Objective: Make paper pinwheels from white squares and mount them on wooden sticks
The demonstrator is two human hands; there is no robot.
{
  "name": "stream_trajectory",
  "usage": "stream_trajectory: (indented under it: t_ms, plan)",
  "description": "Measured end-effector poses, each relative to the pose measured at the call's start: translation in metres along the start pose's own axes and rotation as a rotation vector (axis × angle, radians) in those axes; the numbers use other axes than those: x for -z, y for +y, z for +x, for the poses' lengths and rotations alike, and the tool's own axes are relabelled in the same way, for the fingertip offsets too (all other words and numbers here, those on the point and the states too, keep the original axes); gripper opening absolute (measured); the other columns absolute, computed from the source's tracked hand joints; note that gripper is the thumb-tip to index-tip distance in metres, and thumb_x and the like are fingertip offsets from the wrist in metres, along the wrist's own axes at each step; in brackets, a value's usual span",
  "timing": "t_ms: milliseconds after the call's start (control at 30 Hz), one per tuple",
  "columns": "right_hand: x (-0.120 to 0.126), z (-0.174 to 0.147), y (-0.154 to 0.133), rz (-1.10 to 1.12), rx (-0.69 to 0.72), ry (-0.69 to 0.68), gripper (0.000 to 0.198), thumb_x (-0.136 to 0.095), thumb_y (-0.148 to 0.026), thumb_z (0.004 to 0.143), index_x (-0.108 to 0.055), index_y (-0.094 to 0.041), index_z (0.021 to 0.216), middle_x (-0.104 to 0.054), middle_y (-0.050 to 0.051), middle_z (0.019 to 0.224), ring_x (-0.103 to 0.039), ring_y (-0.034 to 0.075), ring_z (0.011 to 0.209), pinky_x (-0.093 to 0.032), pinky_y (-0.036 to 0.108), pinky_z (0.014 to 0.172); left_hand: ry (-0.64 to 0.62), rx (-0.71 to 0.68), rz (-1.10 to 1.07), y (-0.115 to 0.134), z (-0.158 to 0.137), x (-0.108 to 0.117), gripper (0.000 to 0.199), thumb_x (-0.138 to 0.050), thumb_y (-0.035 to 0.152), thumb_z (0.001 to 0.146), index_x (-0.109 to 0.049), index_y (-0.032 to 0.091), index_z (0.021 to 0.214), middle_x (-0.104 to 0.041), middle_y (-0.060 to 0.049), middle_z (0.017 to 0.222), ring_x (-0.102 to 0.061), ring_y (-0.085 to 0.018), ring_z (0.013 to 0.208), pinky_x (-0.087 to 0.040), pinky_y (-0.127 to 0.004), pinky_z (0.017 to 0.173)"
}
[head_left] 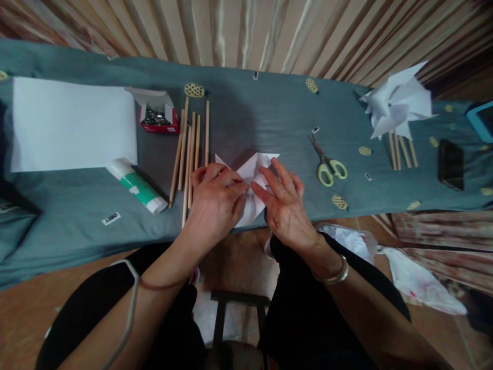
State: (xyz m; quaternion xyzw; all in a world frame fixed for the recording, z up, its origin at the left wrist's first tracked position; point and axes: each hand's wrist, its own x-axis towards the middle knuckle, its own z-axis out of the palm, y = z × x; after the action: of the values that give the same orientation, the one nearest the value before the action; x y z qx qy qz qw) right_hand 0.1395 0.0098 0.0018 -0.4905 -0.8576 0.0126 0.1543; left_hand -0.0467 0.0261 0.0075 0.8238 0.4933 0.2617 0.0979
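A white paper pinwheel (249,168) with folded, pointed blades lies at the near edge of the cloth-covered table, between my two hands. My left hand (217,198) has its fingers closed on the paper's left side, thumb and index finger meeting near the middle. From the right, my right hand (285,200) touches the paper with its fingers spread, the index fingertip close to the centre. Parts of the blades are hidden under both hands. Several wooden sticks (188,159) lie just left of my left hand.
Green-handled scissors (326,164) lie right of my hands. Finished pinwheels (398,100) on sticks and a dark phone (450,164) are farther right. To the left are a red box of metal pins (157,118), a glue stick (136,185) and white paper sheets (73,123).
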Motion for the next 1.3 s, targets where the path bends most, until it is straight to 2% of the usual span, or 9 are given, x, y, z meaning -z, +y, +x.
stream_trajectory:
  t_ms: [133, 300, 433, 733, 1033, 1300]
  plan:
    - [0.002, 0.000, 0.003, 0.060, 0.003, 0.014, 0.039, -0.038, -0.011, 0.093, -0.064, -0.018, 0.120, -0.046, 0.014, 0.147, -0.021, 0.028, 0.147, -0.029, 0.052, 0.111, 0.000, 0.017, -0.024, 0.001, 0.000, 0.003, 0.018, -0.054, 0.024, 0.089, -0.071, 0.025, 0.095, -0.071, -0.002, 0.098, -0.054, -0.026, 0.101, -0.035, -0.048, 0.091]
    - [0.014, -0.001, 0.006, 0.184, -0.053, -0.053, 0.051, -0.038, -0.005, 0.087, -0.056, -0.024, 0.131, -0.035, 0.008, 0.155, -0.020, 0.027, 0.148, -0.031, 0.056, 0.111, 0.058, 0.066, -0.081, 0.002, 0.000, 0.009, 0.021, -0.053, 0.025, 0.090, -0.073, 0.026, 0.098, -0.071, -0.003, 0.100, -0.055, -0.026, 0.103, -0.038, -0.048, 0.090]
    - [0.019, -0.001, 0.006, 0.223, -0.076, -0.050, 0.052, -0.039, -0.004, 0.084, -0.057, -0.023, 0.130, -0.036, 0.009, 0.155, -0.022, 0.028, 0.147, -0.029, 0.059, 0.112, 0.074, 0.083, -0.095, 0.000, -0.001, 0.013, 0.021, -0.054, 0.023, 0.089, -0.074, 0.028, 0.095, -0.072, -0.002, 0.099, -0.055, -0.026, 0.102, -0.039, -0.048, 0.089]
    - [0.017, 0.002, 0.018, 0.431, -0.132, -0.006, 0.040, -0.042, -0.013, 0.088, -0.065, -0.027, 0.118, -0.041, 0.001, 0.152, -0.025, 0.024, 0.147, -0.029, 0.055, 0.116, 0.062, 0.071, -0.089, 0.001, -0.001, 0.012, 0.022, -0.055, 0.020, 0.087, -0.073, 0.028, 0.095, -0.072, -0.003, 0.099, -0.055, -0.027, 0.102, -0.040, -0.049, 0.089]
    - [0.018, 0.002, 0.015, 0.428, -0.120, -0.002, 0.037, -0.042, -0.015, 0.091, -0.067, -0.026, 0.115, -0.041, 0.001, 0.152, -0.024, 0.024, 0.147, -0.029, 0.055, 0.115, 0.055, 0.033, -0.107, 0.001, -0.004, 0.011, 0.020, -0.057, 0.021, 0.086, -0.073, 0.030, 0.093, -0.072, -0.002, 0.101, -0.055, -0.027, 0.103, -0.039, -0.049, 0.088]
    - [0.020, 0.002, 0.005, 0.204, -0.072, -0.050, 0.042, -0.038, -0.009, 0.092, -0.068, -0.029, 0.115, -0.040, 0.003, 0.153, -0.022, 0.027, 0.147, -0.030, 0.059, 0.111, 0.023, 0.008, -0.021, 0.002, -0.004, 0.002, 0.017, -0.055, 0.023, 0.087, -0.071, 0.030, 0.089, -0.070, 0.000, 0.099, -0.053, -0.025, 0.104, -0.034, -0.048, 0.095]
